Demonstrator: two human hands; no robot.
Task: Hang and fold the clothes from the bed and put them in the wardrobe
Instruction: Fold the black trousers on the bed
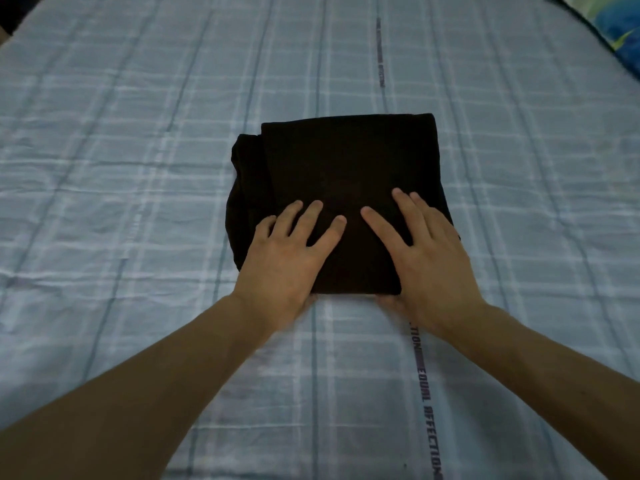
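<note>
Here, garment: a dark brown, near-black folded cloth square [346, 188] lies flat near the middle of the bed, layers bunched along its left edge.
Bed: pale blue checked cotton sheet [138, 133], printed lettering running in strips.
Left hand [291, 258]: fingers spread on top of the near left corner, thumb tucked under the near edge, pinching it.
Right hand [429, 258]: same grip on the near right corner.
Far right corner: blue patterned pillow [616, 32], well apart.

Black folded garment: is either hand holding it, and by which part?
Both hands, left and right, grip the black folded garment at its near edge, fingers flat on top, thumbs tucked under.
</note>
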